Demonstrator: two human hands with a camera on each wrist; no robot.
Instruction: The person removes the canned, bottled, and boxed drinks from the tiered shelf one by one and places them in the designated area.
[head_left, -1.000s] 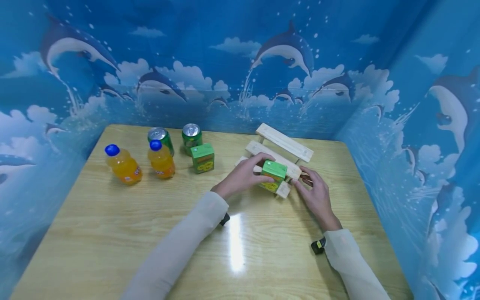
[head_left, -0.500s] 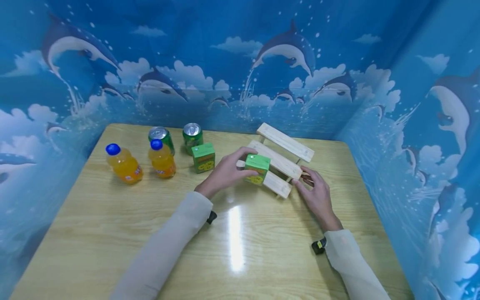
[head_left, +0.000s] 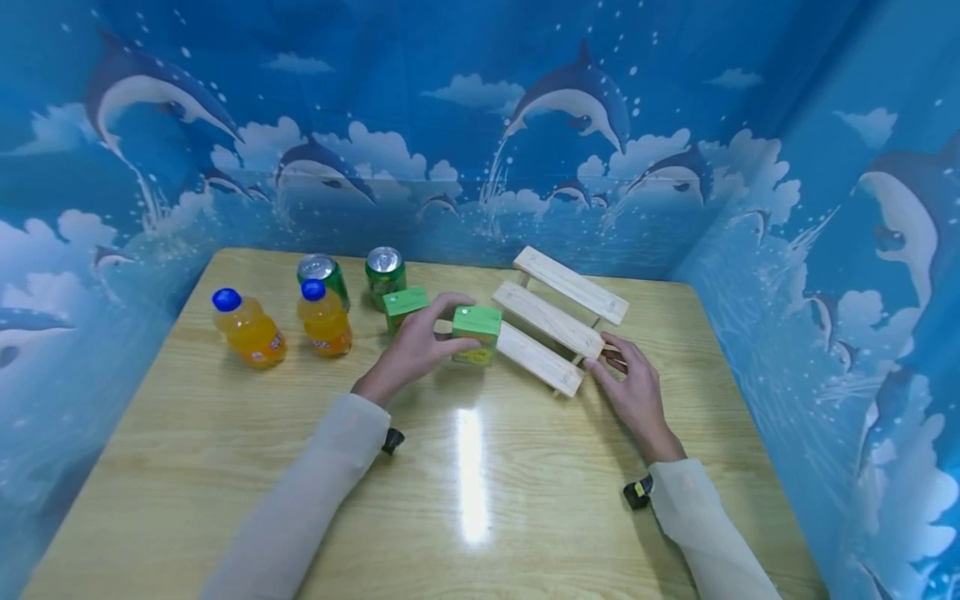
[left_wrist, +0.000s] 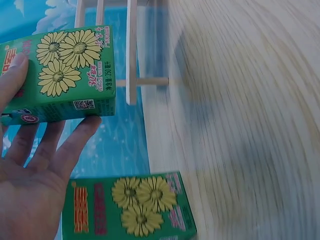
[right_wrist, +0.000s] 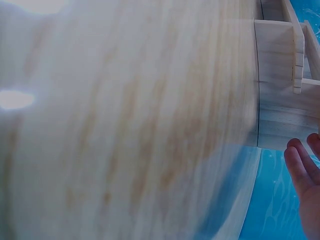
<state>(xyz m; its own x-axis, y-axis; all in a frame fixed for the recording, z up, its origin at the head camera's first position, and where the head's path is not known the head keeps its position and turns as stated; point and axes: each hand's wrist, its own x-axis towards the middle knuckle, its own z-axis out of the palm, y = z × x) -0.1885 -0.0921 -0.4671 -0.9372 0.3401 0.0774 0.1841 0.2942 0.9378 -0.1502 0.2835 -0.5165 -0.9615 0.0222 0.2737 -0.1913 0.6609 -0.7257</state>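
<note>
A green juice-type drink carton [head_left: 478, 322] with yellow flowers is gripped between thumb and fingers of my left hand [head_left: 414, 343]. In the left wrist view this carton [left_wrist: 70, 70] is held clear of the table, close to the rack's end. A second, matching carton [head_left: 405, 303] stands just behind the left hand, partly hidden by it. My right hand [head_left: 636, 392] holds the right end of the three-step wooden rack [head_left: 551, 318], thumb at the front and fingers at the side. In the right wrist view its fingertips lie by the side panel [right_wrist: 280, 117].
Two orange drink bottles [head_left: 251, 332] with blue caps stand at the left of the wooden table [head_left: 555, 500]. Two green cans [head_left: 385, 271] stand behind, near the back edge. A dolphin-print curtain [head_left: 465, 100] borders the table at the back and sides.
My left hand has carried the carton leftward from in front of the rack's lowest step to beyond its left end. The right hand and rack have stayed put.
</note>
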